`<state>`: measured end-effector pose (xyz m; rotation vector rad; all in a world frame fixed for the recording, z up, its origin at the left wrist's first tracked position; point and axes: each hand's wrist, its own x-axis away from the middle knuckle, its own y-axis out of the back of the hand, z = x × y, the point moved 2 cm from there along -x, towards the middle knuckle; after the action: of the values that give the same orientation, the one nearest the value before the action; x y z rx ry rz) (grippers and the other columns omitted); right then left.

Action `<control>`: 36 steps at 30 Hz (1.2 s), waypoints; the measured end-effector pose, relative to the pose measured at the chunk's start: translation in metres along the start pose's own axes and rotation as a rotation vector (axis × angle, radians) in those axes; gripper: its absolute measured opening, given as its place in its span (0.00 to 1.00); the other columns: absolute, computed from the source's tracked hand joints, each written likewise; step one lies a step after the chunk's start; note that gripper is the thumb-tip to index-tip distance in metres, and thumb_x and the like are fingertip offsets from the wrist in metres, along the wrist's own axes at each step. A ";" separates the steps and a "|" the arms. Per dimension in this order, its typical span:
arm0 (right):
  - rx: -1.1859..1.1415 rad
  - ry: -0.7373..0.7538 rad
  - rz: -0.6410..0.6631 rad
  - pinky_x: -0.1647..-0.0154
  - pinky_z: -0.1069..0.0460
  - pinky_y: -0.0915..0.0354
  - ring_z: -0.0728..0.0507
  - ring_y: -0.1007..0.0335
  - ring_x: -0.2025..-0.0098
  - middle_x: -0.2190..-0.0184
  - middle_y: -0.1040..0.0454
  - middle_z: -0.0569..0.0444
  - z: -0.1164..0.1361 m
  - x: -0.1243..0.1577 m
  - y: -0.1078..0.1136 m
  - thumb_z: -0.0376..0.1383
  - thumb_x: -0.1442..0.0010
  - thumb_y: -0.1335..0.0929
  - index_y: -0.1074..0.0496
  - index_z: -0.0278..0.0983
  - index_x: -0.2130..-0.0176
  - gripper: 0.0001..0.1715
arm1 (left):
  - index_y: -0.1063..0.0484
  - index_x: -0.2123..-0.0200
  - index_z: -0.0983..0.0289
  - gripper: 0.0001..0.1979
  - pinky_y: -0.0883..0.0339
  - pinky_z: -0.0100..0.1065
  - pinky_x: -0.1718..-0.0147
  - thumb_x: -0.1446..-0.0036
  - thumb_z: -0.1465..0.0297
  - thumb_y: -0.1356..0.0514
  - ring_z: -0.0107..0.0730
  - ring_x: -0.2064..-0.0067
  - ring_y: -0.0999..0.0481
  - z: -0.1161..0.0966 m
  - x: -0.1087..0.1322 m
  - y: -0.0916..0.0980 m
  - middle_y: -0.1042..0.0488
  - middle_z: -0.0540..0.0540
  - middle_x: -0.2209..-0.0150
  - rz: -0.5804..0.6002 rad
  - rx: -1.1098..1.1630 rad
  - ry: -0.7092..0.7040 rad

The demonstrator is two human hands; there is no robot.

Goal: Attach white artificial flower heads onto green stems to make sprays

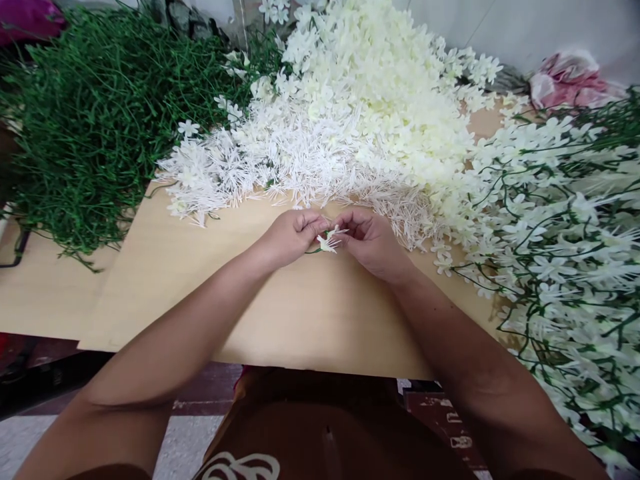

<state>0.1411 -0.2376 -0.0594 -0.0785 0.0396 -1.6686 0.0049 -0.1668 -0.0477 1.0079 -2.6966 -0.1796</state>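
Note:
Over the middle of the wooden board (310, 313), my two hands meet around a small artificial flower (328, 243) with white petals, thin white stamens and a green stem. The fingers of my left hand (295, 233) are pinched on its green stem. Close beside the bloom, my right hand (370, 237) is closed, thumb against fingertips, at the thin white stamens; its exact grip is partly hidden. Just beyond my hands lies a heap of loose white stamens (320, 153). Behind that rises a pile of pale cream petals (390, 73).
A large mound of green plastic stems (95, 107) covers the left. Flowers on green stems (565, 267) are heaped along the right side, over the board's edge. A pink and white plastic bag (573, 80) sits at the back right against the wall (500, 27).

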 end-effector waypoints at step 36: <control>-0.088 -0.131 -0.008 0.65 0.52 0.33 0.49 0.30 0.70 0.75 0.25 0.57 0.005 0.000 0.002 0.42 0.61 0.21 0.28 0.36 0.74 0.18 | 0.40 0.80 0.63 0.27 0.52 0.26 0.80 0.50 0.46 0.39 0.20 0.80 0.46 -0.002 0.003 -0.006 0.43 0.45 0.82 -0.036 0.028 -0.052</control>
<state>0.1437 -0.2382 -0.0547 -0.2540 0.0137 -1.6665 0.0071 -0.1732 -0.0460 1.0749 -2.7365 -0.1775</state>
